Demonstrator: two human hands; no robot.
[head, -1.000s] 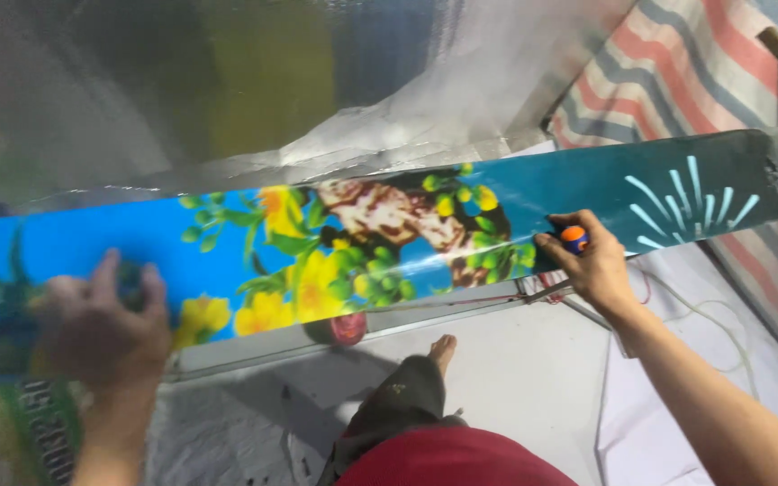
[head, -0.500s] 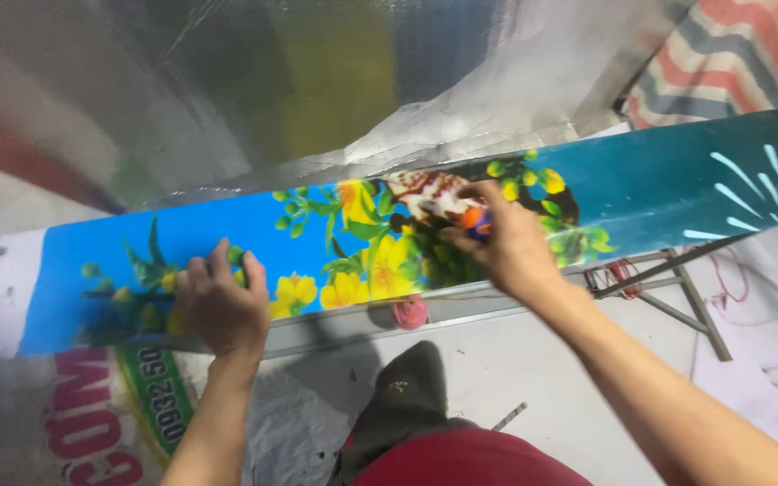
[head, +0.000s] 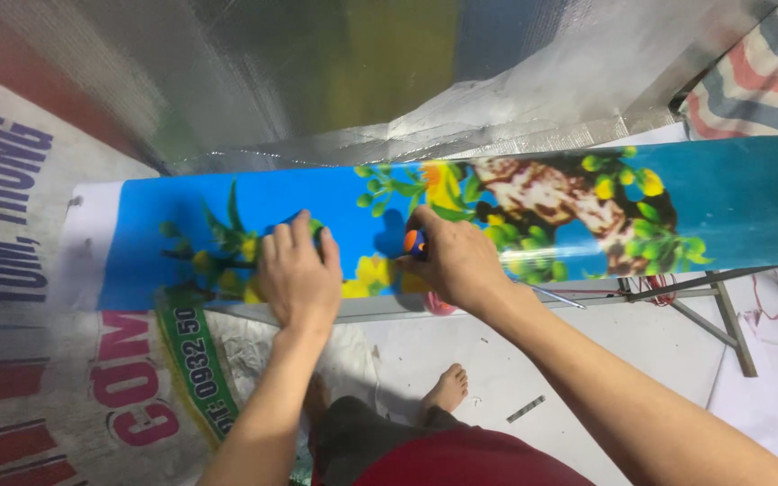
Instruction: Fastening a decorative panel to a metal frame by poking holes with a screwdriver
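The long printed strip lies sideways, running left to right under both hands. The left hand presses flat on it, fingers spread. Just beside it, the right hand grips a small orange tool (partly hidden) against the strip.

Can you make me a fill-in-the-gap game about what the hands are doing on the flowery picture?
1. The left hand lies flat on the long ____ printed banner.
2. The right hand grips a small tool coloured orange and ____.
3. The banner shows green leaves and ____ flowers.

Missing words: blue; blue; yellow
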